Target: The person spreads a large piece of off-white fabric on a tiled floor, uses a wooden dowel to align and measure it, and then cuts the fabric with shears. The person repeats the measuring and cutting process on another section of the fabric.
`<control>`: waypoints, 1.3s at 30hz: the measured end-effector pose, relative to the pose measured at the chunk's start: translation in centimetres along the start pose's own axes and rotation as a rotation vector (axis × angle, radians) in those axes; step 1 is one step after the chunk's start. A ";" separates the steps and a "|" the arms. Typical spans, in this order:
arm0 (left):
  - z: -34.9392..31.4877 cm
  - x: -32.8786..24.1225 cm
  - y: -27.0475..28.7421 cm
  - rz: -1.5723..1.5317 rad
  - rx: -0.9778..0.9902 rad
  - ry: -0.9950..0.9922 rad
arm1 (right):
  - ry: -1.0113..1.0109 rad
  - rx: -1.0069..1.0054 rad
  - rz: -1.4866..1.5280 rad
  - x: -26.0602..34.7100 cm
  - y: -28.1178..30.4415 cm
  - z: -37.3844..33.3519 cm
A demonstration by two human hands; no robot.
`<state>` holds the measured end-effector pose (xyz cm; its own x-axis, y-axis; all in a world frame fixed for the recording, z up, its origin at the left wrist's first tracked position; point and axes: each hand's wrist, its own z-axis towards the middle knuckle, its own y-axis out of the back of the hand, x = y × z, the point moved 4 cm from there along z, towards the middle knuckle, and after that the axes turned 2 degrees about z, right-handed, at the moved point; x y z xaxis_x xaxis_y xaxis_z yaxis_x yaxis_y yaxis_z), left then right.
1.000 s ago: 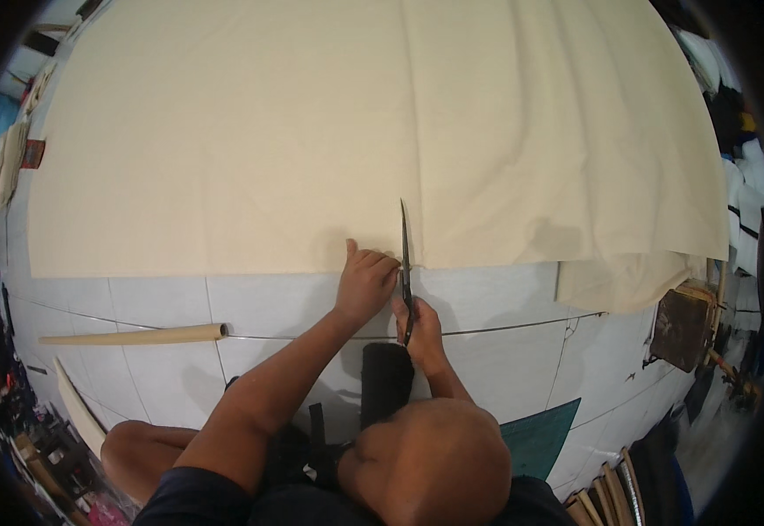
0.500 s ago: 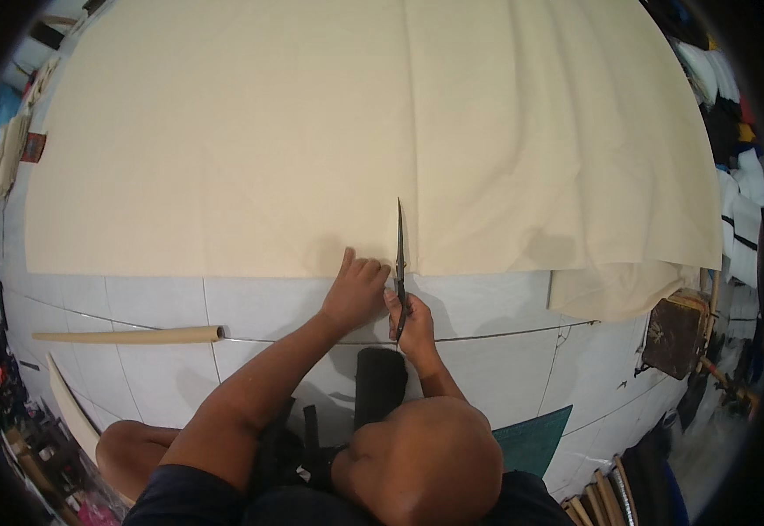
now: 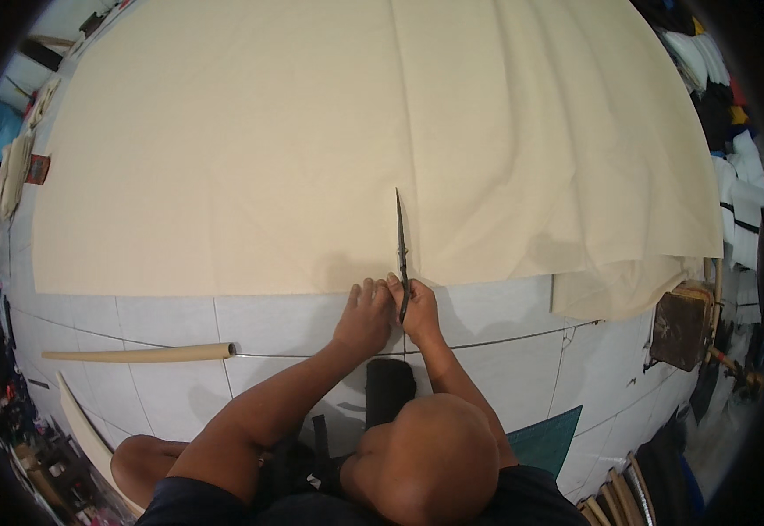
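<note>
A wide cream cloth lies over the white tiled floor, its near edge just in front of my hands. My right hand is closed around the handles of dark scissors. Their long blades appear together and point away from me over the cloth, beside a lengthwise crease. Close against the right hand, my left hand has its fingertips at the cloth's near edge and seems to pinch it. Its thumb is mostly hidden.
A tan cardboard tube lies on the tiles at left. At right sit a worn brown box and a folded cloth corner. A green cutting mat is near my right side. My bent knees are below my hands.
Both hands have drawn closer together at the cloth's edge. My left hand's raised finger has come down beside the others. The scissors remain in my right hand, and the view has shifted slightly.
</note>
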<state>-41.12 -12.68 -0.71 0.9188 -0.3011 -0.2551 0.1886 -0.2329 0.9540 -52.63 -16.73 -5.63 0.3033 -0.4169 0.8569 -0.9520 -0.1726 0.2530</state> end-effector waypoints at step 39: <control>0.2 -0.3 0.4 -0.044 0.071 -0.030 | -0.133 0.032 0.155 8.6 -0.7 11.3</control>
<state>-41.40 -12.86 -0.27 0.8992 -0.3160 -0.3026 0.2030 -0.3113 0.9284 -48.85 -30.32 -3.55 0.1586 -0.5542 0.8172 -0.9864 -0.1251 0.1066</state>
